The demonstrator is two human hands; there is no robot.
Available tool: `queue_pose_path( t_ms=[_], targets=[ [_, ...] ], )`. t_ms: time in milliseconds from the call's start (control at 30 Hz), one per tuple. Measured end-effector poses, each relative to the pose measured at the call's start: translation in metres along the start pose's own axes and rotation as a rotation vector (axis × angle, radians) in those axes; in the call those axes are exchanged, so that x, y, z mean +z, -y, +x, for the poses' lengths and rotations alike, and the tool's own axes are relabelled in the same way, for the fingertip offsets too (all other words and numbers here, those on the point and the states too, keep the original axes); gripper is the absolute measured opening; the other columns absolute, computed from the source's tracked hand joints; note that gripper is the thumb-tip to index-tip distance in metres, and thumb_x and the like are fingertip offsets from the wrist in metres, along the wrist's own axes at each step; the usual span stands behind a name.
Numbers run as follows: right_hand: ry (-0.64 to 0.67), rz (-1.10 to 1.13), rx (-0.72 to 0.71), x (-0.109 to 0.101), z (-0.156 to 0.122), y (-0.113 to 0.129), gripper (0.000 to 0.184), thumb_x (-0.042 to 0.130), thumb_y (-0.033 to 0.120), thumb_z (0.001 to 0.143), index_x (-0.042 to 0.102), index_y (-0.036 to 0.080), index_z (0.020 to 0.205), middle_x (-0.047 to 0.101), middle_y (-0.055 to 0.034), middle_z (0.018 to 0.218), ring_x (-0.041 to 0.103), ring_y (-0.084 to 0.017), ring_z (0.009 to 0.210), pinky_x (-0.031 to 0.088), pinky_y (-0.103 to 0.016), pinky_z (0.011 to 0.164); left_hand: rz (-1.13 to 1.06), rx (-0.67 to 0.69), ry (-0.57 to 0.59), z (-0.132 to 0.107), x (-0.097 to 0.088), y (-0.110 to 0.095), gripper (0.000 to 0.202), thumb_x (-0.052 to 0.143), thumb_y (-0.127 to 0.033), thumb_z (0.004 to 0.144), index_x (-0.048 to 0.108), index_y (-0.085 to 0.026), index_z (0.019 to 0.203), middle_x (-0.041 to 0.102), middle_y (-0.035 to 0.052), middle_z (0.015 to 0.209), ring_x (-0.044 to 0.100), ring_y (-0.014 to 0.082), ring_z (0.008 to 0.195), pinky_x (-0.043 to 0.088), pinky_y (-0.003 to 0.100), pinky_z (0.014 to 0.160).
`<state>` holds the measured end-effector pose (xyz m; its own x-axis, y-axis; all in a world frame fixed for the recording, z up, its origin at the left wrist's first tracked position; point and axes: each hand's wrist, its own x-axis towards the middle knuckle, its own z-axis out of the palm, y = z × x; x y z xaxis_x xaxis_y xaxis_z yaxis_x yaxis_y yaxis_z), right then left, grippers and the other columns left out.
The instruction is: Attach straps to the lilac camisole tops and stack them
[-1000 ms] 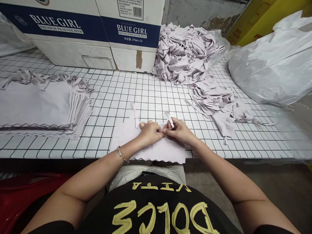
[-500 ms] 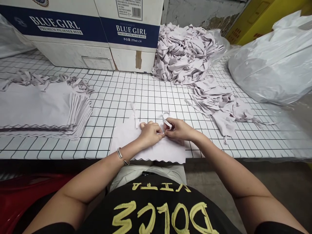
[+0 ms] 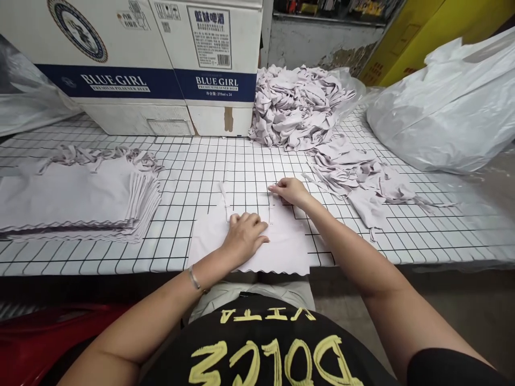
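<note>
Strap [image 3: 270, 208] straight, lengthwise away from body; right hand [image 3: 290, 191] pinching far end.

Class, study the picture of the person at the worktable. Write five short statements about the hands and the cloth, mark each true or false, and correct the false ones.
1. The left hand lies palm down on the flat pale grey cloth piece at the near edge of the white gridded table. True.
2. The right hand pinches the end of a thin cloth strap of that piece. True.
3. The neat stack of flat pale cloth lies to the person's right. False: it lies to the left.
4. The white and blue cardboard box stands on the floor. False: it stands at the back of the table.
5. A crumpled heap of pale cloth lies beside the box. True.
</note>
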<state>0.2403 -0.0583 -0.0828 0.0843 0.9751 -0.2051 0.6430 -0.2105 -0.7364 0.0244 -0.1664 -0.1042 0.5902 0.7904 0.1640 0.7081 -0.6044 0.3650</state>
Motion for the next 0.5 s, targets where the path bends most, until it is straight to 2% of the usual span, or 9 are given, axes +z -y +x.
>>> queue_pose_path(
  t_ms=[67, 133, 200, 267, 333, 400, 500],
  targets=[
    [-0.064, -0.203, -0.041, -0.018, -0.021, -0.007, 0.045, 0.066, 0.060, 0.073, 0.049, 0.020, 0.061, 0.055, -0.0010, 0.055, 0.046, -0.014, 0.051, 0.031, -0.027, 0.050, 0.039, -0.176, -0.079, -0.027, -0.018, 0.015, 0.026, 0.047, -0.038, 0.095, 0.059, -0.023, 0.113, 0.061, 0.0100, 0.111, 0.051, 0.0266, 0.105, 0.030, 0.042, 0.090],
    [-0.087, -0.355, -0.021, -0.031, -0.055, -0.021, 0.049, 0.060, 0.067, 0.074, 0.048, 0.021, 0.061, 0.056, -0.0028, 0.058, 0.047, -0.016, 0.052, 0.028, -0.028, 0.050, 0.120, -0.457, -0.141, -0.060, -0.035, 0.033, 0.030, 0.043, -0.043, 0.095, 0.057, -0.022, 0.111, 0.060, 0.0122, 0.111, 0.051, 0.0302, 0.106, 0.032, 0.044, 0.089],
    [0.043, -0.422, 0.027, -0.034, -0.095, -0.036, 0.046, 0.064, 0.065, 0.070, 0.049, 0.022, 0.063, 0.057, -0.0026, 0.060, 0.048, -0.017, 0.053, 0.027, -0.028, 0.050, 0.170, -0.688, -0.128, -0.089, -0.043, 0.048, 0.034, 0.046, -0.052, 0.090, 0.057, -0.022, 0.103, 0.060, 0.0131, 0.108, 0.052, 0.0343, 0.104, 0.034, 0.046, 0.084],
    [0.090, -0.405, 0.020, -0.028, -0.129, -0.047, 0.040, 0.065, 0.056, 0.071, 0.047, 0.022, 0.062, 0.058, -0.0024, 0.064, 0.048, -0.017, 0.056, 0.027, -0.028, 0.051, 0.156, -0.759, -0.084, -0.107, -0.044, 0.055, 0.032, 0.049, -0.054, 0.087, 0.055, -0.023, 0.090, 0.059, 0.0108, 0.100, 0.053, 0.0347, 0.100, 0.036, 0.047, 0.082],
    [0.071, -0.261, 0.023, -0.019, -0.149, -0.050, 0.037, 0.061, 0.051, 0.075, 0.043, 0.022, 0.061, 0.054, -0.0009, 0.062, 0.046, -0.016, 0.056, 0.029, -0.027, 0.051, 0.068, -0.727, -0.096, -0.110, -0.042, 0.053, 0.026, 0.050, -0.046, 0.087, 0.050, -0.023, 0.077, 0.058, 0.0071, 0.089, 0.054, 0.0312, 0.095, 0.038, 0.045, 0.081],
    [0.044, 0.039, 0.078, -0.014, -0.153, -0.047, 0.035, 0.059, 0.051, 0.077, 0.042, 0.023, 0.064, 0.049, 0.0010, 0.059, 0.045, -0.016, 0.054, 0.032, -0.027, 0.050, -0.149, -0.718, -0.161, -0.102, -0.045, 0.047, 0.025, 0.049, -0.041, 0.087, 0.043, -0.022, 0.071, 0.054, 0.0033, 0.076, 0.056, 0.0253, 0.084, 0.041, 0.039, 0.076],
    [0.090, 0.568, 0.219, -0.016, -0.133, -0.032, 0.030, 0.069, 0.048, 0.069, 0.049, 0.026, 0.076, 0.055, -0.0003, 0.067, 0.051, -0.016, 0.055, 0.041, -0.029, 0.048, -0.751, -0.794, -0.268, -0.082, -0.068, 0.048, 0.024, 0.055, -0.039, 0.085, 0.039, -0.023, 0.076, 0.049, -0.0029, 0.064, 0.055, 0.0166, 0.064, 0.043, 0.029, 0.060]
  ],
)
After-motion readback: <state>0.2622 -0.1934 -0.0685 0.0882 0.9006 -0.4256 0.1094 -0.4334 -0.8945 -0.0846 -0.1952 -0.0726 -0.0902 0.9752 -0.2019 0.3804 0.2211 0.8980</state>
